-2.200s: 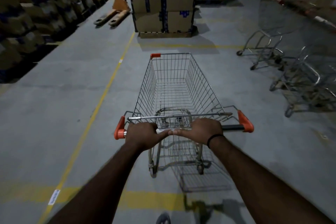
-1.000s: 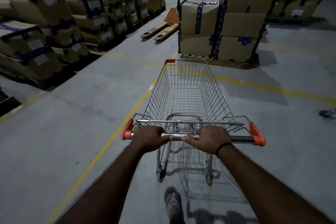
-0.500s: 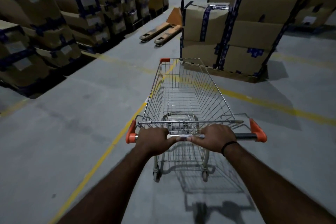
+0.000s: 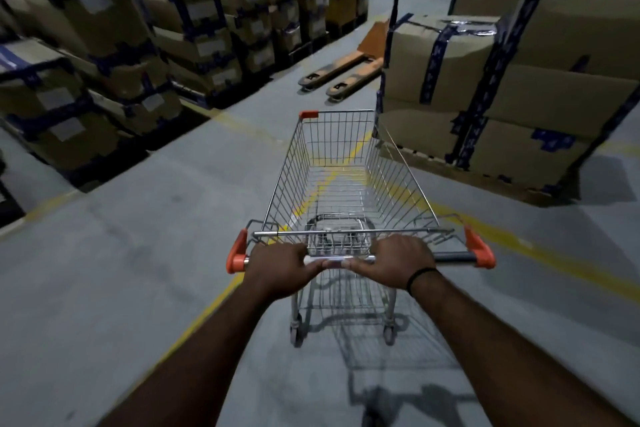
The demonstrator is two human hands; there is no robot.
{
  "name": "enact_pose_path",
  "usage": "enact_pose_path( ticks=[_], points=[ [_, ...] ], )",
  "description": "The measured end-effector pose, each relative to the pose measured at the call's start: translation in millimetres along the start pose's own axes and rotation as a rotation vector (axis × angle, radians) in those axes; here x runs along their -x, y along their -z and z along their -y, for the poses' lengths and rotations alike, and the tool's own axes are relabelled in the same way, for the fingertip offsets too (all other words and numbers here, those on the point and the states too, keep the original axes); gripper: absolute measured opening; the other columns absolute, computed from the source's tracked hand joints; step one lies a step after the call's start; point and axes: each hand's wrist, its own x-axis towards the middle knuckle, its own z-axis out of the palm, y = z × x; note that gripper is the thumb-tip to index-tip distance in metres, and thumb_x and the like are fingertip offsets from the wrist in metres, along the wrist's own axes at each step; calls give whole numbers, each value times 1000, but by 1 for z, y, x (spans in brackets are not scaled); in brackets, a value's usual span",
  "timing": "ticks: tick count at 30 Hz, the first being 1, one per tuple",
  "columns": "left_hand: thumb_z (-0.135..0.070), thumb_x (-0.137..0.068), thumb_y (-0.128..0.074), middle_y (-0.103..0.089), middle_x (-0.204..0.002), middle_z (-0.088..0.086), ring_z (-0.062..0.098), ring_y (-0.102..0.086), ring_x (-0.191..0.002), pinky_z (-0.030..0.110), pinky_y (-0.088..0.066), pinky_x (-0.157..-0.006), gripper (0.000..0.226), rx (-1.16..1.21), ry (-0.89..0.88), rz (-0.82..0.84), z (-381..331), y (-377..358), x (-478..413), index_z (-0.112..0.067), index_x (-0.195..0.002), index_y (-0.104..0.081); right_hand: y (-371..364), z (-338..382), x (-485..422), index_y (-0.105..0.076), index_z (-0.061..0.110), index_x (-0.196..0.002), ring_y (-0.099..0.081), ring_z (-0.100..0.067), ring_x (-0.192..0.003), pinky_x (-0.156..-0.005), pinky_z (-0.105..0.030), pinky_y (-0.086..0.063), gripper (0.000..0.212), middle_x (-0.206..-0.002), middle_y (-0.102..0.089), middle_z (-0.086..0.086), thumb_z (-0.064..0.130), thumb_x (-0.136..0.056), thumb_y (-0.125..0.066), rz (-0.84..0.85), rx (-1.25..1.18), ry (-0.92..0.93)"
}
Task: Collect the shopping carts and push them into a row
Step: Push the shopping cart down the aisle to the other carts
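Observation:
A wire shopping cart with orange corner caps stands right in front of me on the grey warehouse floor, its basket empty. My left hand grips the left part of its handle bar. Close beside it, my right hand grips the middle of the same bar, a black band on its wrist. The thumbs nearly meet. No other cart is in view.
A strapped stack of cardboard boxes on a pallet stands just beyond the cart's front right corner. Rows of stacked boxes line the left side. An orange pallet jack lies ahead in the aisle. Yellow floor lines cross under the cart.
The cart and I have rolled forward and swung left; the parked carts on the right have left the view, and the box pallet is now close to the cart's front right.

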Motion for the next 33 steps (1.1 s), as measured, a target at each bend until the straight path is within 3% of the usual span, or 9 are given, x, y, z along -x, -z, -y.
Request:
enact_pose_path(
  ticks=[9, 14, 18, 23, 27, 33],
  points=[
    [-93, -79, -23, -74, -89, 5, 27, -70, -94, 34, -47, -76, 81, 21, 154, 12, 9, -1, -132, -20, -85, -60, 9, -69, -144, -70, 19, -75, -67, -26, -83, -66, -31, -44, 94, -80, -69, -1, 100, -69, -23, 4, 37, 143],
    [-102, -68, -14, -73, -87, 1, 26, -70, -92, 36, -54, -80, 95, 83, 227, 71, 35, -4, -203, -23, -85, -64, 11, -86, -223, -55, 19, -60, -65, -26, -78, -64, -30, -43, 87, -69, -59, 1, 100, -70, -22, -2, 17, 186],
    [-108, -59, -10, -70, -82, 0, 24, -68, -88, 36, -55, -81, 105, 121, 277, 148, 65, 2, -268, -21, -78, -67, 13, -94, -296, -50, 20, -58, -65, -25, -80, -64, -30, -40, 85, -73, -62, 0, 99, -70, -21, -9, 37, 222],
    [-105, -65, -14, -69, -82, 0, 23, -67, -87, 36, -55, -80, 99, 141, 297, 172, 107, 9, -346, -19, -74, -63, 20, -101, -393, -54, 20, -62, -66, -24, -82, -63, -30, -38, 84, -76, -66, -1, 99, -71, -24, 3, 54, 242],
    [-100, -71, -18, -68, -86, 2, 25, -67, -90, 39, -55, -83, 92, 139, 306, 181, 136, 16, -402, -20, -77, -62, 23, -103, -468, -61, 19, -66, -65, -23, -75, -62, -30, -42, 96, -69, -61, 2, 102, -65, -14, -22, 71, 271],
    [-102, -69, -16, -67, -82, 0, 25, -67, -87, 36, -55, -80, 88, 145, 350, 161, 188, 19, -475, -21, -68, -52, 29, -96, -568, -62, 19, -67, -65, -24, -77, -68, -31, -44, 92, -69, -61, 2, 101, -66, -20, -11, 69, 294]
  ],
)
